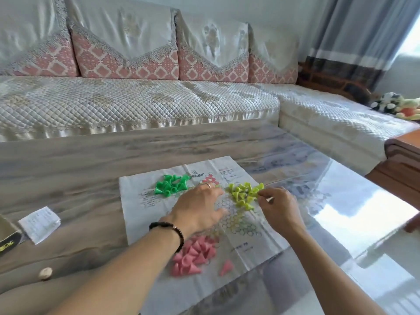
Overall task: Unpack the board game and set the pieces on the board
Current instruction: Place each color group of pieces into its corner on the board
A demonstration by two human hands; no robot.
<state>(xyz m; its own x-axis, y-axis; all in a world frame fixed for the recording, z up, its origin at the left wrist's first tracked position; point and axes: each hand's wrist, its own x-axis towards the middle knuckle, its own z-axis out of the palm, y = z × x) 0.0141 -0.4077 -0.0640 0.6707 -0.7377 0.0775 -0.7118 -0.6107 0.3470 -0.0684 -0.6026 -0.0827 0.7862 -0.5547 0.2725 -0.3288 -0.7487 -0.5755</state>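
Note:
A paper game board (145,214) printed with a star of circles lies flat on the glass table. Three heaps of cone pieces sit on it: green ones (171,185) at the far left, yellow-green ones (244,193) at the far right, pink ones (193,255) near me, with one pink cone (226,267) apart. My left hand (200,208) lies flat over the board's middle, fingers stretched toward the yellow heap. My right hand (278,208) pinches a yellow-green piece at that heap's right edge.
A folded paper slip (39,223) and a dark box corner (8,242) lie at the table's left. A small round object (45,273) sits near the front left. A sofa (136,98) runs behind the table. A wooden side table (402,160) stands at right.

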